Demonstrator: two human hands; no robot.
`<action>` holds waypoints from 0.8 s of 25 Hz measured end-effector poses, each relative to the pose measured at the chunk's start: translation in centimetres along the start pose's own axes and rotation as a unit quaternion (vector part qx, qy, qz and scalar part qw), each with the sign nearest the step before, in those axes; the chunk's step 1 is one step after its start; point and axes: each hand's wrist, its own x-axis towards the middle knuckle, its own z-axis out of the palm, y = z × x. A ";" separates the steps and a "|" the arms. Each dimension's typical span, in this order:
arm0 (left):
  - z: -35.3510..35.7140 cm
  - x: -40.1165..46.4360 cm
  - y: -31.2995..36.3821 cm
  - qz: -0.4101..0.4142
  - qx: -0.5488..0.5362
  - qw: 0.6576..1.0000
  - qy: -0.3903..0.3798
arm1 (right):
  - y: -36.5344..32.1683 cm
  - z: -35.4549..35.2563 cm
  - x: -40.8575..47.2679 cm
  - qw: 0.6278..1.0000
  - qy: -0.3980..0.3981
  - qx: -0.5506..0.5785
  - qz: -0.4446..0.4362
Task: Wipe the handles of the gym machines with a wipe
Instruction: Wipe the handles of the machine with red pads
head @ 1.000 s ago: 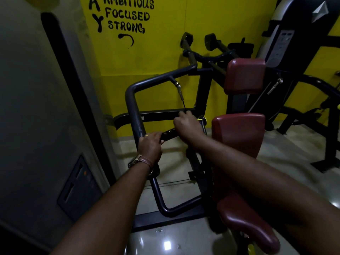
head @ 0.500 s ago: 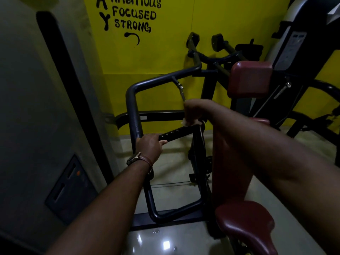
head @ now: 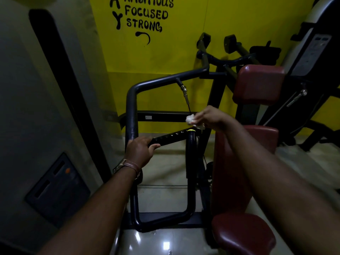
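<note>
Now | left hand [head: 140,150] grips rigid, ridged handle [head: 171,138] | right hand [head: 207,117] pinches soft, light, crumpled wipe [head: 189,119]; bunch it firmly.

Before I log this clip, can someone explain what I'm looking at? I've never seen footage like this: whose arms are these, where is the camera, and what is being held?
The camera sits on a person's head, looking forward and down, so the two arms are the wearer's own. No robot is involved. The left hand, with a wristwatch and band, grips the lower end of a black ribbed handle on a black tubular gym machine frame. The right hand pinches a crumpled white wipe just above the handle's yellow-ringed end. Dark red padded cushions stand to the right, before a yellow wall with black lettering.
</note>
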 end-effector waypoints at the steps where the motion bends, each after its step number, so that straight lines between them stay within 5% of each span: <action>1: -0.1 -0.1 0.0 0.001 -0.009 1.000 0.007 | 1.4 0.2 -0.5 0.996 0.053 0.076 -0.004; 5: 0.1 0.0 -0.2 -0.009 -0.028 1.000 0.009 | 6.8 6.0 -2.0 0.919 0.305 0.250 0.005; 8: 0.4 0.2 -0.7 -0.011 -0.031 0.999 0.002 | 8.4 9.6 -3.7 0.877 0.397 0.266 -0.053; 11: 0.5 0.2 -0.5 -0.010 -0.025 1.000 0.011 | 8.0 7.6 -4.2 0.878 0.419 0.133 -0.186; 15: 0.5 0.1 -0.2 -0.004 -0.031 0.999 0.020 | 8.0 5.2 -3.0 0.923 0.314 0.136 -0.176; 20: 0.1 -0.2 0.2 -0.002 -0.025 0.999 0.026 | 8.4 9.4 -5.1 0.865 0.418 0.071 -0.269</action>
